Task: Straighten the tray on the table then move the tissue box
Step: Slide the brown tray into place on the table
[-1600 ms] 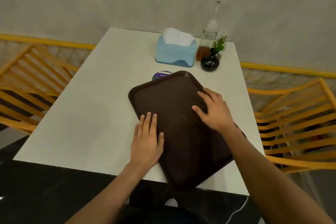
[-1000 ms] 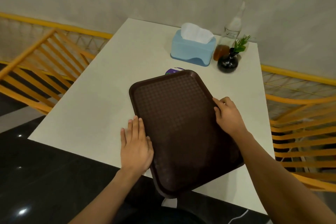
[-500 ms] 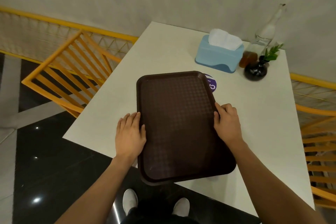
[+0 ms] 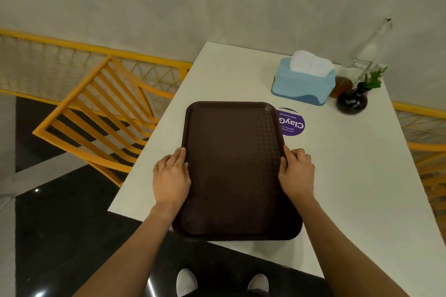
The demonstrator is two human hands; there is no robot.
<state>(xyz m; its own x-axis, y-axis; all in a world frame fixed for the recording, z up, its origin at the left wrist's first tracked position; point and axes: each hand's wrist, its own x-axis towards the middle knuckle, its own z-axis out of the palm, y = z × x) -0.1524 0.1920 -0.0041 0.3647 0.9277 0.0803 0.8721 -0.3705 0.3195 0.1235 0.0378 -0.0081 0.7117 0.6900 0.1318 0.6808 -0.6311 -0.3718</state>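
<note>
A dark brown tray (image 4: 233,166) lies lengthwise on the white table (image 4: 350,176), its near end hanging over the front edge. My left hand (image 4: 171,177) grips the tray's left rim and my right hand (image 4: 297,173) grips the right rim, fingers curled on the edges. A light blue tissue box (image 4: 303,84) with white tissue sticking out stands at the back of the table, beyond the tray and to its right, apart from both hands.
A purple round sticker (image 4: 292,123) lies beside the tray's far right corner. A clear glass bottle (image 4: 366,50), a small amber jar (image 4: 340,85) and a black vase with a green sprig (image 4: 352,101) stand right of the tissue box. Orange chairs (image 4: 96,116) flank the table.
The tray has turned from a slant to square with my view. Both hands slid from its surface to its side rims. The purple sticker became uncovered, and the view shifted left.
</note>
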